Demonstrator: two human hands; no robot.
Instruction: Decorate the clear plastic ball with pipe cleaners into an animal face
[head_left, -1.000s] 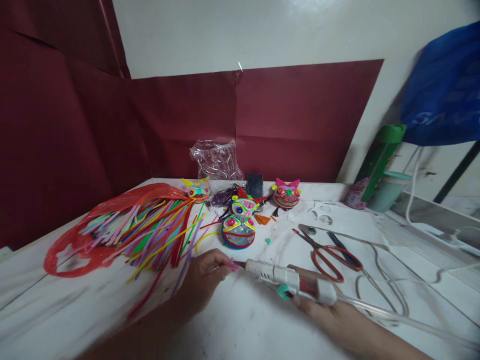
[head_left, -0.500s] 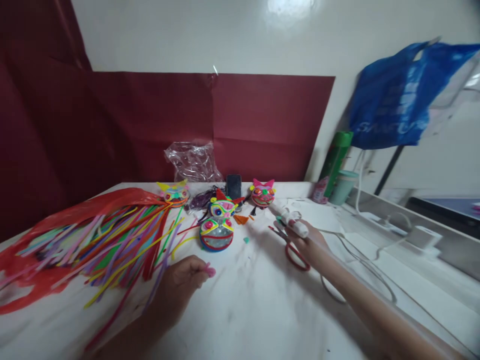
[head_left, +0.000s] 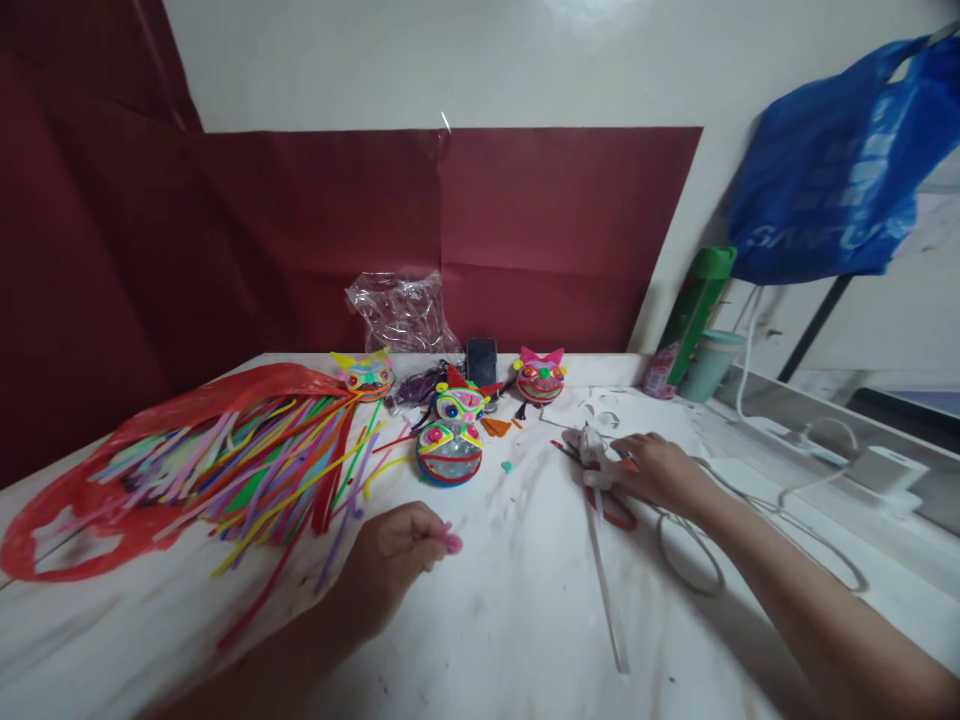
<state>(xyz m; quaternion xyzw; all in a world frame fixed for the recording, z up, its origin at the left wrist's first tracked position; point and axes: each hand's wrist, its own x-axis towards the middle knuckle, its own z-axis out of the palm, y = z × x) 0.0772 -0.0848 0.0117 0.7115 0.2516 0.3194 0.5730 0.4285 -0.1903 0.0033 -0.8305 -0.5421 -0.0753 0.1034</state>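
A small pink piece (head_left: pixel 451 541) is pinched between the thumb and fingers of my left hand (head_left: pixel 401 550), above the table. At the right, my right hand (head_left: pixel 652 470) has its fingers closed on the white glue gun (head_left: pixel 592 455), from which a long clear glue stick (head_left: pixel 609 590) sticks out toward me. Red-handled scissors (head_left: pixel 621 512) lie beneath the gun, partly hidden. Beyond my left hand rests a round grey decorated face (head_left: pixel 450 455), touching a colourful horned face (head_left: pixel 459 400) behind it.
Pipe cleaners (head_left: pixel 277 470) spill from a red bag (head_left: pixel 142 425) at the left. Behind are a yellow-eared face (head_left: pixel 365 377), a pink face (head_left: pixel 540 377) and a phone (head_left: pixel 481 362). A cable (head_left: pixel 780 525), a green can (head_left: pixel 694 315) and a cup (head_left: pixel 712 367) are at the right.
The glue gun now points away, with its glue stick visible, and my right hand has shifted to its right side. The view has turned slightly; my left hand still holds the pink piece.
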